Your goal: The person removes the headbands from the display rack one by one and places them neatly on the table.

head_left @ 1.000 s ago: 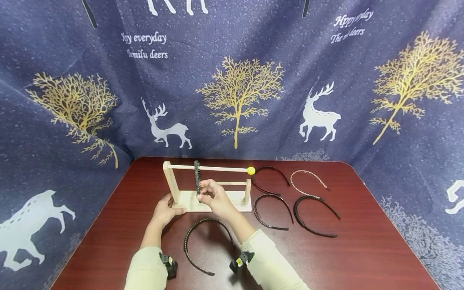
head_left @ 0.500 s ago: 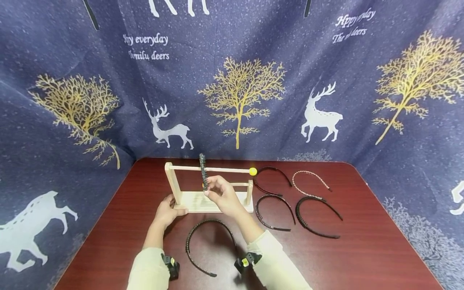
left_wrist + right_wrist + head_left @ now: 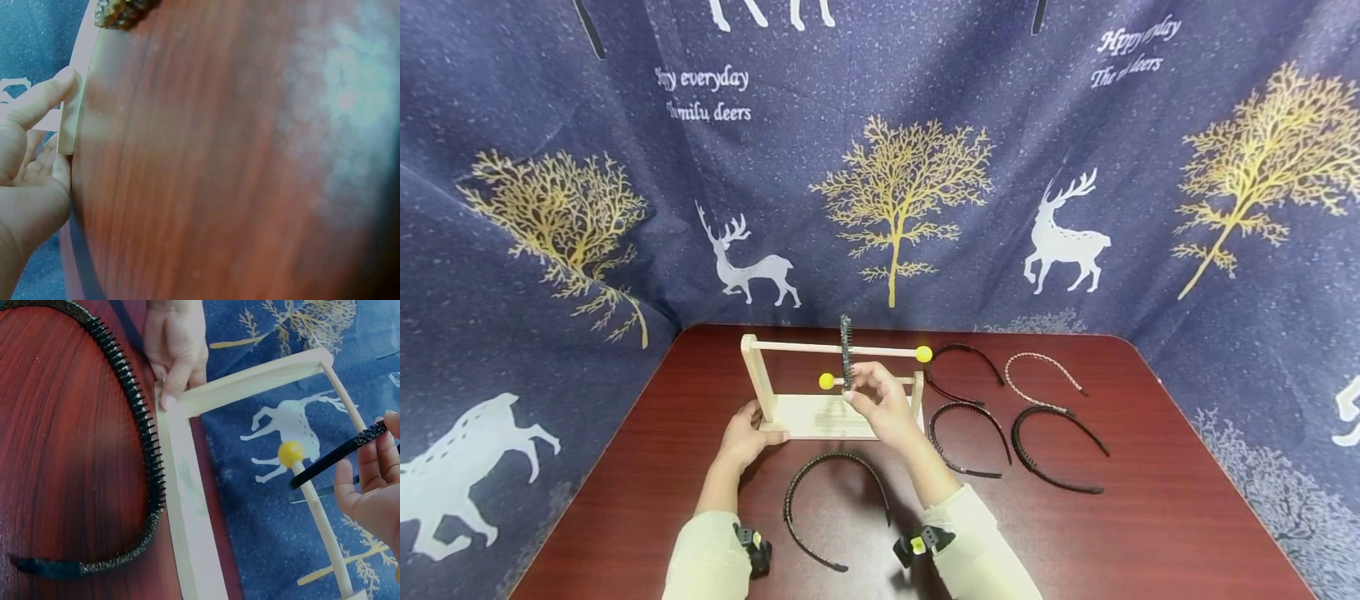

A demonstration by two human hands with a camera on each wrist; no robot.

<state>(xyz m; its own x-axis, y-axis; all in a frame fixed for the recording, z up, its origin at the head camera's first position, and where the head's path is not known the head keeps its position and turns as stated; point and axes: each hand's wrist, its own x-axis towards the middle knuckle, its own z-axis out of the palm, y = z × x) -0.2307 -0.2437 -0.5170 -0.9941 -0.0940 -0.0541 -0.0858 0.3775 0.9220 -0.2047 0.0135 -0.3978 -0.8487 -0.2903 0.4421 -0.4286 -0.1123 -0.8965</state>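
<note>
My right hand pinches a dark toothed headband, held edge-on in front of the stand's upper rod. In the right wrist view, the headband's legs cross the lower rod just past its yellow ball. They appear to lie on either side of that rod. At the left end of the pale wooden stand, my left hand grips the base, thumb on top and fingers round the edge. The left wrist view shows this grip too.
Another dark toothed headband lies on the table between my forearms. To the right of the stand lie several more headbands, including a light braided one. The upper rod ends in a yellow ball. A curtain hangs behind.
My right hand has first lifted the headband slightly, then carried it right along the stand. The lower rod's yellow ball has come into view to its left. My left hand stays on the base.
</note>
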